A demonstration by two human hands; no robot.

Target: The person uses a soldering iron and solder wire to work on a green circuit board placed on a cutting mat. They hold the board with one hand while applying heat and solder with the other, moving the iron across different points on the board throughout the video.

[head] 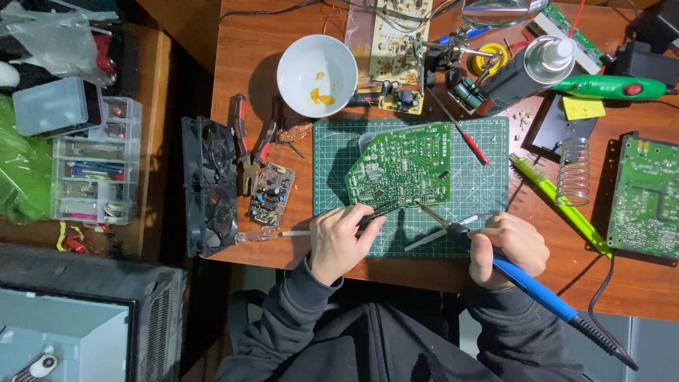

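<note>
Held black tweezers pinched tight in the left hand, tips touching the bottom edge of the green circuit board. Gripped a blue soldering iron in a closed fist with the right hand, metal tip up against the same bottom edge of the board, just right of the tweezers. Lay flat, that board, on a green cutting mat in the middle of the brown wooden table. Rested on the mat too, a thin red-handled screwdriver, just right of the board. Stood above the mat, a white bowl with yellow bits inside. Sat to the left of the mat, a small brown circuit board, red pliers and a black fan. Stood further right, a wire coil stand, with a second green board near the table edge.
</note>
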